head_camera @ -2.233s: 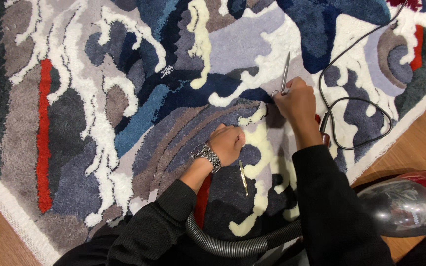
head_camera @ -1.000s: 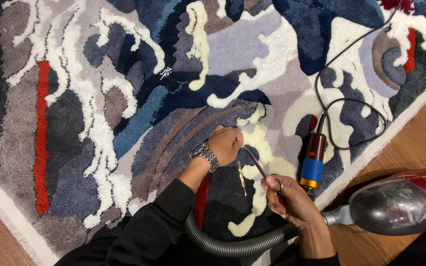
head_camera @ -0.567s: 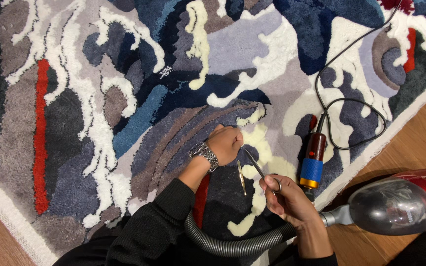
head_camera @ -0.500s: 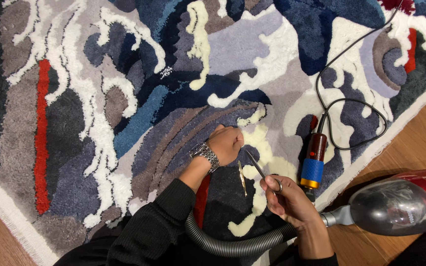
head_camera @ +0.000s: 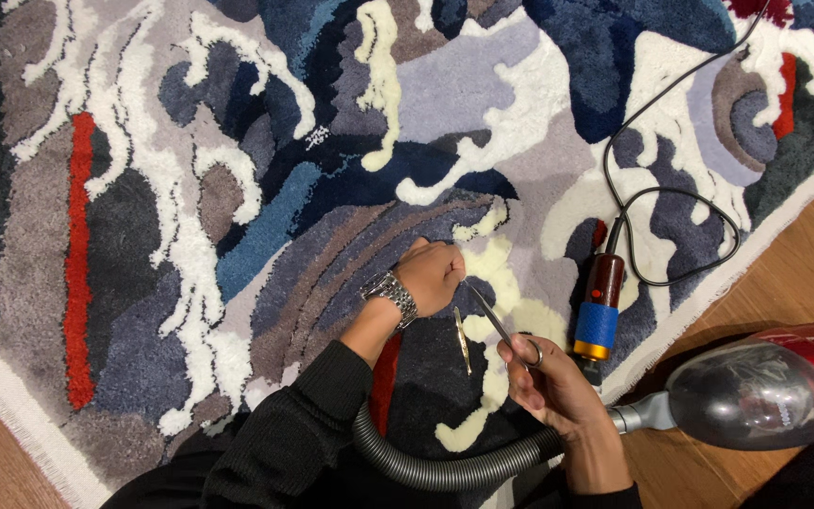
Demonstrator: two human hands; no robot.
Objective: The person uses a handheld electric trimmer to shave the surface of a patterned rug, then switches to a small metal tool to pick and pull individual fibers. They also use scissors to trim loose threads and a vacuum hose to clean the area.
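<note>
Fingers of the right hand [head_camera: 553, 382] are gripping thin scissors [head_camera: 501, 325] at lower center, tips angling toward the closed left hand [head_camera: 433, 275] pressing the tufted rug [head_camera: 237, 188]. Judgement: snip shallowly, pile held flat. Blade tips are hidden; the vacuum [head_camera: 765, 391] is cut off lower right.

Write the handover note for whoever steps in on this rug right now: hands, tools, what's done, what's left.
Left hand: closed fist resting on the rug, wristwatch on the wrist.
Right hand: holds small scissors, tips aimed at the pale yellow patch beside the left hand.
A thin metal tool lies on the rug between the hands.
Corded trimmer lies to the right, near the rug's edge.
Red vacuum sits on the wood floor; its grey hose runs under the arms.
Done and left: pile looks even; the pictures cannot settle how much trimming remains.
</note>
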